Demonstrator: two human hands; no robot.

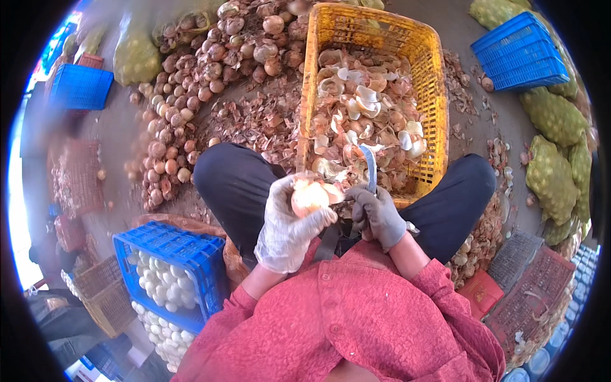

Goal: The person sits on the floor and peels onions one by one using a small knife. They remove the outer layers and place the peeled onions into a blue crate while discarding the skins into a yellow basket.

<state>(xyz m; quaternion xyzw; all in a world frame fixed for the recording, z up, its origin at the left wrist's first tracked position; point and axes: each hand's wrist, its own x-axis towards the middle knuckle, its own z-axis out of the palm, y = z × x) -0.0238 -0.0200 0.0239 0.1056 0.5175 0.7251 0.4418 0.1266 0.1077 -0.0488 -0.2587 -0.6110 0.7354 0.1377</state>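
In my gloved left hand sits an onion, partly peeled, with loose skin hanging off its right side. My right hand, in a grey stained glove, is closed round the handle of a knife whose curved blade points up and away from me. The fingertips of the right hand are close to the loose skin; whether they pinch it I cannot tell. Just beyond both hands, between my knees, stands a yellow crate with onion skins heaped inside.
Unpeeled onions lie in a big pile at the far left. A blue crate of peeled white onions stands at my left. Net sacks and another blue crate are on the right. Skins litter the floor.
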